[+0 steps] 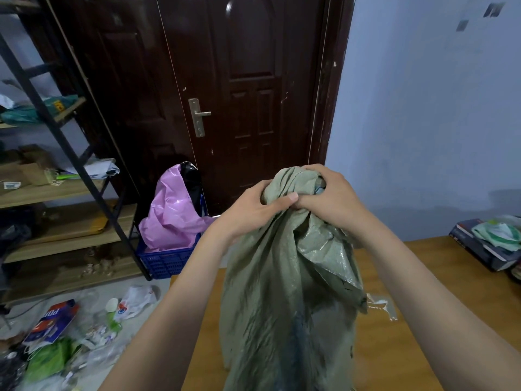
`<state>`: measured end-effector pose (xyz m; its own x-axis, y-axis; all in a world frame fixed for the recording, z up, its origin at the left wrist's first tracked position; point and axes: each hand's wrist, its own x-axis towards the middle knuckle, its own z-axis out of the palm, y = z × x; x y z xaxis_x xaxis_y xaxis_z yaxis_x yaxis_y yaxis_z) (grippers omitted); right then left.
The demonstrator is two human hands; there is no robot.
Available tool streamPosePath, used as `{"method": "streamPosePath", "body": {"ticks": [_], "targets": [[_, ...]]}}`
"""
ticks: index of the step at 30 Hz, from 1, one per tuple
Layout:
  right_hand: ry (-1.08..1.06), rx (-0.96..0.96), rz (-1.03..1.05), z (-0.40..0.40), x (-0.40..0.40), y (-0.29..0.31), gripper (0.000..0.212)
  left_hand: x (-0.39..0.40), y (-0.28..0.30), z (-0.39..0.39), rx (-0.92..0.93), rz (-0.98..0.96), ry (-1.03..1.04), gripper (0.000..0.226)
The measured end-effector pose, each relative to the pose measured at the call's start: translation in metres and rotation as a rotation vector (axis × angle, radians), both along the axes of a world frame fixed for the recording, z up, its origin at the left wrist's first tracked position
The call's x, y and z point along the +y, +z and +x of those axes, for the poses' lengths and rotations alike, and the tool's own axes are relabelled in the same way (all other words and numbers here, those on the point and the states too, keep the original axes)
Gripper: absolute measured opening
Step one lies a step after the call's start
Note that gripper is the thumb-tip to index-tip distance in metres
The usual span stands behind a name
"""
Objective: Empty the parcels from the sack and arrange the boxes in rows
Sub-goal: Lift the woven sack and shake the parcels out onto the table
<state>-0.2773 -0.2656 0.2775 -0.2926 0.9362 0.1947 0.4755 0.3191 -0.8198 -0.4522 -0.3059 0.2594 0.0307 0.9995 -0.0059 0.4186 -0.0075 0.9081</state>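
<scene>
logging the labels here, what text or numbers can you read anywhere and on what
"POL": upside-down white letters on the blue and red packet on the floor; the rest is cut off.
Yellow label on the green bag on the shelf: too blurred.
Books on the table: print too small.
Sack: no print visible.

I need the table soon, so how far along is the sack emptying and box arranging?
Nothing looks done: no boxes stand in rows on the wooden table. In hand: the left hand and right hand both grip the bunched top of the green sack, which stands on the table and looks full. Left: emptying it and arranging every box.
</scene>
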Motion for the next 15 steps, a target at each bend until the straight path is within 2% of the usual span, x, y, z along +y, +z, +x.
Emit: {"method": "streamPosePath", "body": {"ticks": [5, 11, 15], "targets": [[-0.133, 0.229, -0.154, 0.004, 0.002, 0.006, 0.032, -0.002, -0.016, 0.0, -0.059, 0.088, -0.086, 0.088], [-0.145, 0.311, -0.224, -0.002, -0.004, 0.019, 0.031, -0.005, -0.03, 0.021, -0.264, 0.077, -0.183, 0.117], [-0.148, 0.36, -0.203, -0.005, -0.01, 0.039, 0.031, -0.002, -0.017, 0.03, -0.359, 0.148, -0.152, 0.118]]}}
